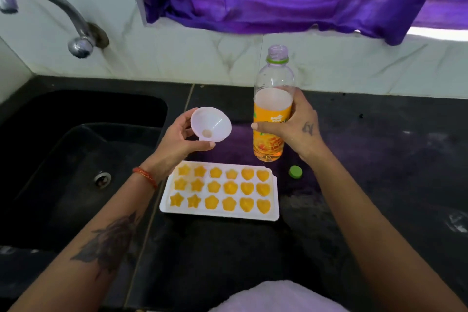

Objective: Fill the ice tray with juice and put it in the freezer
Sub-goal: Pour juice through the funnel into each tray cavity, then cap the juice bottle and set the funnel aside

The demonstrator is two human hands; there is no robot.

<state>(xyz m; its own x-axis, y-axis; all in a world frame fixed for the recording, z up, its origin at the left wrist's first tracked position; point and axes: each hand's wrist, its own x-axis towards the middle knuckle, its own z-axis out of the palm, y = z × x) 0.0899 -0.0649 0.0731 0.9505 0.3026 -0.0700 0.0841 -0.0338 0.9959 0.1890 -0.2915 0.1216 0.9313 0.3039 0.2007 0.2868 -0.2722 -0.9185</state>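
Ice tray (219,213) full; funnel (215,123) left-hand (177,135); bottle (272,119) right-hand (293,126).

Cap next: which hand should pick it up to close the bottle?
Right hand: the cap lies just below it, beside the bottle it grips. The left hand holds the funnel.

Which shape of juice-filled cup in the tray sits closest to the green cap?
The heart-shaped cups, at the ice tray's right end, lie nearest the green cap; stars and flowers lie further left.
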